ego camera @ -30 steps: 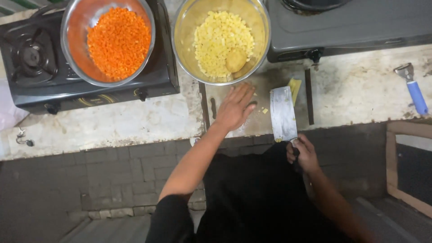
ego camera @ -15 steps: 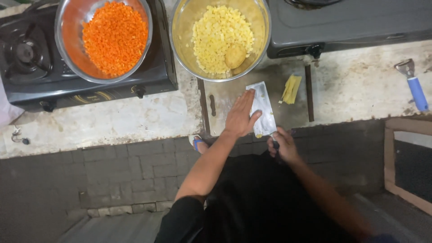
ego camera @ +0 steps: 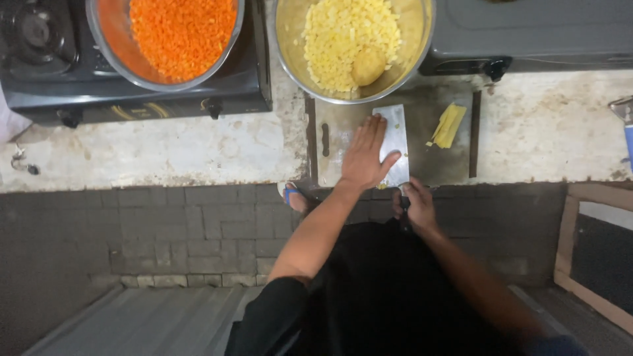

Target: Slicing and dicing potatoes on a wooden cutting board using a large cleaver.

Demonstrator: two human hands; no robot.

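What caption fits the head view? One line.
Left hand flat on cleaver, right hand on its handle, over cutting board.

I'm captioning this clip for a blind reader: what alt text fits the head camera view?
Seen from above, a person's left hand lies flat on a cleaver resting on a cutting board, while the right hand grips its handle at the counter edge. Yellow strips lie on the board; a bowl of yellow cubes and a bowl of orange bits stand behind.

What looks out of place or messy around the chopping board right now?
Nothing spilled. One oddity: a whole potato sits among the yellow cubes in the steel bowl. The left hand lies flat on the cleaver, whose handle the right hand grips.
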